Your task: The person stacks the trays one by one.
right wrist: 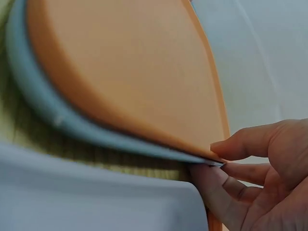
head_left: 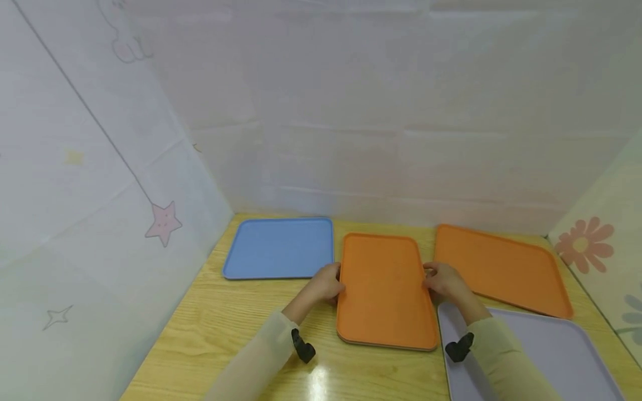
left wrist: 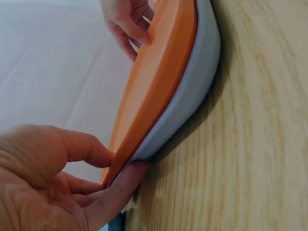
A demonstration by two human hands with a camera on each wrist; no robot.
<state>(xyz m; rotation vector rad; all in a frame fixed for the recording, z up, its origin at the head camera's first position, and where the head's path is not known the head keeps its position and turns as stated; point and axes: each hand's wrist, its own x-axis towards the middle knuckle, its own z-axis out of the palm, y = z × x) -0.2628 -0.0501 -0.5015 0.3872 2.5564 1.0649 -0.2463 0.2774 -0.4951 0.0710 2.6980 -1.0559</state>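
An orange tray (head_left: 386, 289) lies in the middle of the wooden table, stacked on a pale bluish-grey tray (left wrist: 195, 86) whose rim shows beneath it in both wrist views. My left hand (head_left: 326, 283) grips the left long side of this stack, with fingers at the orange rim and at the lower tray's edge. On the opposite side my right hand (head_left: 443, 279) pinches the two rims together, as the right wrist view shows. Part of each hand's fingers is hidden by the trays.
A blue tray (head_left: 281, 248) lies at the back left. Another orange tray (head_left: 501, 270) lies slanted at the back right, and a lavender tray (head_left: 546, 351) is in front of it, under my right forearm. Patterned white sheets (head_left: 351, 111) stand behind and beside the table (head_left: 210, 345).
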